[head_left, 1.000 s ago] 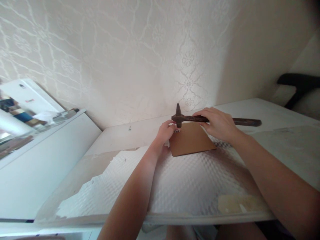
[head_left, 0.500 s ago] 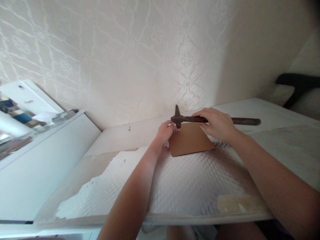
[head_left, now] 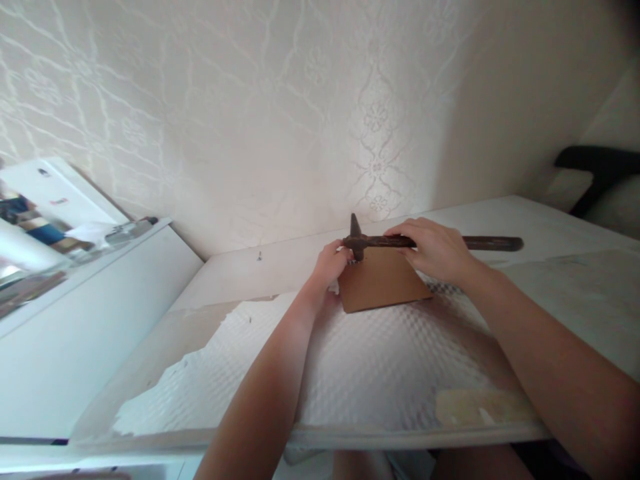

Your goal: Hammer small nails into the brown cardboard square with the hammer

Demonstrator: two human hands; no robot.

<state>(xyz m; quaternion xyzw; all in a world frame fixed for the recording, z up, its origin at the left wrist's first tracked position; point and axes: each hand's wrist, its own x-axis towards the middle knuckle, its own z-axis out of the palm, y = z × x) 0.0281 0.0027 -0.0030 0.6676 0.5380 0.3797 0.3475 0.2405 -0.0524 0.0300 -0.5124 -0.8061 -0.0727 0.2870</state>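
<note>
Room to pass lay over the white textured sheet at lower centre, between the bare forearms. A long dark-brown hammer barred the middle, a flat white cabinet the lower left.

No text is legible; the reddish mark on the white box is too blurred.

Soft, pale light across the frame, falling to gloom at the right.
A vertical sheen brightens the patterned wallpaper at upper centre-right, with a broad grey shadow beside it; the upper-right corner goes nearly black. Diffuse shadows tint the white textured sheet alongside the 2 forearms. The clutter at far left is smeared and partly washed out, the side margins look stretched, and the dark hammer shows little surface detail.
</note>
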